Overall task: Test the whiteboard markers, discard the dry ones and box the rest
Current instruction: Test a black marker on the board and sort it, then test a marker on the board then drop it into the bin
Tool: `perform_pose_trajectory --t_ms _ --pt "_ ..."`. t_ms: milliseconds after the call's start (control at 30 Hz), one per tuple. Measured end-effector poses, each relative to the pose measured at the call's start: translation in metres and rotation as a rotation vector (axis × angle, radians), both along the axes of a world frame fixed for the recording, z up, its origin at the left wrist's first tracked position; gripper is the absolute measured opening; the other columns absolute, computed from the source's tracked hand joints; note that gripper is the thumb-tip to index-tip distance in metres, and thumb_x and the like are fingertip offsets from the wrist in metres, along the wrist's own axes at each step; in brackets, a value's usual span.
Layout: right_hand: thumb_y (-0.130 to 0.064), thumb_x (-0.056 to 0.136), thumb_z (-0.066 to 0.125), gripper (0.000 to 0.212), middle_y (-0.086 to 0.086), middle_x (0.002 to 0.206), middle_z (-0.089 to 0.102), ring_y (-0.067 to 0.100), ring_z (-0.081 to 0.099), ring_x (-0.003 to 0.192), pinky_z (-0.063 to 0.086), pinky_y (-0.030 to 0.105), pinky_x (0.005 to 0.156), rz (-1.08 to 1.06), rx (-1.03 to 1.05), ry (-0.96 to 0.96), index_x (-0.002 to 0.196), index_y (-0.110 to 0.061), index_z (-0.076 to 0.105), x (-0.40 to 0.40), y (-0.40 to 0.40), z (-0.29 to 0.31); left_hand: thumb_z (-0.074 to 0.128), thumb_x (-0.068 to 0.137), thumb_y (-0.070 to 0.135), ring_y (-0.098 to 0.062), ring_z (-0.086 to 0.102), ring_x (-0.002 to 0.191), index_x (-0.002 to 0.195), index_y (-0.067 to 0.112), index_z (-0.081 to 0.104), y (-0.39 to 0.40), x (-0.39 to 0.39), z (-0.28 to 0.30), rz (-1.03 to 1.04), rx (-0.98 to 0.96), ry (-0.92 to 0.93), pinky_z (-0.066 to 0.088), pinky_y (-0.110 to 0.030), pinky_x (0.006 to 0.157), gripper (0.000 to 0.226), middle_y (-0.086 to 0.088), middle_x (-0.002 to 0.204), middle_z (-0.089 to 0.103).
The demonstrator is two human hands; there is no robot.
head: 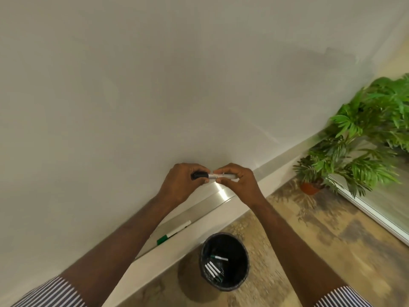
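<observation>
Black cap in left hand (181, 180), white marker (223, 175) barrel in right hand (239, 182), fingers pinching both, frame centre; light, stiff, prob. slippery, so grip mid-barrel

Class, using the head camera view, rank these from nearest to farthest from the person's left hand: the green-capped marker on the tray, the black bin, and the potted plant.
From the left hand:
1. Green-capped marker, lying on the tray below the hand, beside the left forearm.
2. Black bin, on the floor, lower and to the right.
3. Potted plant, far right by the wall.
</observation>
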State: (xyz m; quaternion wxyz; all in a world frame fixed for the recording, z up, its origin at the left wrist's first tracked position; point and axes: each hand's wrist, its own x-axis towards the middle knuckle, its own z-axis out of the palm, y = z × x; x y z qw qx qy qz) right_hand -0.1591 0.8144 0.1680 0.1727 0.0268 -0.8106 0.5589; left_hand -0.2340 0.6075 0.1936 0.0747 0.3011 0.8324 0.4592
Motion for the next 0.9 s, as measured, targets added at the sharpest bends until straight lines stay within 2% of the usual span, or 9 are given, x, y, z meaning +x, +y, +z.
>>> perform_pose_trajectory --t_ms 100,233,333,400,533,600,700,800,900 --pt "-0.004 0.081 0.083 0.019 -0.002 0.096 0.077 0.015 0.072 0.091 0.053 0.023 0.083 -0.062 -0.032 -0.097 0.099 -0.010 0.079 0.011 0.017 -0.042 0.083 0.081 0.018 -0.005 0.069 0.077 0.101 0.023 0.080 0.024 0.002 -0.033 -0.040 -0.077 -0.071 0.059 -0.035 0.080 0.020 0.010 0.088 0.076" --pt "-0.004 0.083 0.081 0.018 -0.003 0.096 0.078 0.013 0.072 0.092 0.053 0.022 0.084 -0.126 -0.040 -0.156 0.099 -0.013 0.080 0.024 0.036 -0.079 0.080 0.082 0.015 -0.014 0.071 0.071 0.096 0.027 0.078 0.053 0.008 -0.067 -0.073 -0.112 -0.207 0.059 -0.039 0.072 0.018 0.011 0.078 0.074" --pt "-0.005 0.083 0.081 0.018 -0.003 0.096 0.078 0.015 0.072 0.093 0.054 0.027 0.086 -0.160 -0.050 -0.203 0.099 -0.014 0.080 0.031 0.053 -0.098 0.082 0.080 0.020 -0.015 0.072 0.082 0.094 0.038 0.075 0.069 0.010 -0.089 -0.088 -0.107 -0.254 0.060 -0.044 0.082 0.024 0.011 0.085 0.074" --pt "-0.005 0.083 0.081 0.017 -0.002 0.096 0.077 0.017 0.071 0.094 0.056 0.031 0.087 -0.184 -0.057 -0.239 0.097 -0.014 0.080 0.034 0.064 -0.106 0.082 0.081 0.023 -0.013 0.071 0.091 0.103 0.035 0.074 0.078 0.011 -0.100 -0.108 -0.120 -0.272 0.059 -0.041 0.089 0.026 0.008 0.096 0.075" --pt "-0.003 0.083 0.079 0.018 -0.008 0.096 0.077 0.013 0.070 0.095 0.055 0.030 0.087 -0.217 -0.005 -0.284 0.094 -0.018 0.079 0.038 0.079 -0.120 0.074 0.088 0.031 -0.007 0.068 0.091 0.110 0.037 0.070 0.085 0.015 -0.117 -0.103 -0.205 -0.333 0.059 -0.037 0.089 0.023 0.014 0.095 0.071" --pt "-0.004 0.086 0.078 0.017 -0.010 0.097 0.077 0.011 0.070 0.095 0.052 0.028 0.085 -0.225 0.000 -0.304 0.093 -0.020 0.079 0.038 0.081 -0.124 0.070 0.091 0.032 -0.006 0.067 0.090 0.109 0.037 0.069 0.081 0.019 -0.125 -0.084 -0.234 -0.324 0.058 -0.036 0.087 0.019 0.016 0.093 0.069" --pt "-0.006 0.087 0.077 0.016 -0.009 0.098 0.077 0.013 0.071 0.096 0.053 0.034 0.090 -0.216 -0.006 -0.313 0.095 -0.020 0.079 0.036 0.078 -0.130 0.066 0.094 0.032 -0.007 0.066 0.092 0.112 0.034 0.069 0.069 0.028 -0.136 -0.085 -0.280 -0.251 0.056 -0.035 0.088 0.018 0.016 0.096 0.071" --pt "-0.008 0.087 0.077 0.016 -0.009 0.098 0.077 0.015 0.071 0.097 0.055 0.039 0.092 -0.165 0.009 -0.317 0.096 -0.022 0.078 0.030 0.064 -0.134 0.064 0.096 0.032 -0.006 0.065 0.097 0.117 0.032 0.068 0.053 0.035 -0.149 -0.097 -0.329 -0.192 0.053 -0.034 0.093 0.021 0.017 0.103 0.071" --pt "-0.007 0.087 0.077 0.017 -0.012 0.095 0.077 0.012 0.072 0.093 0.056 0.036 0.090 -0.096 0.041 -0.317 0.094 -0.023 0.078 0.021 0.044 -0.136 0.062 0.097 0.034 -0.009 0.062 0.109 0.124 0.033 0.064 0.034 0.038 -0.161 -0.070 -0.387 -0.158 0.050 -0.037 0.100 0.027 0.014 0.118 0.069"
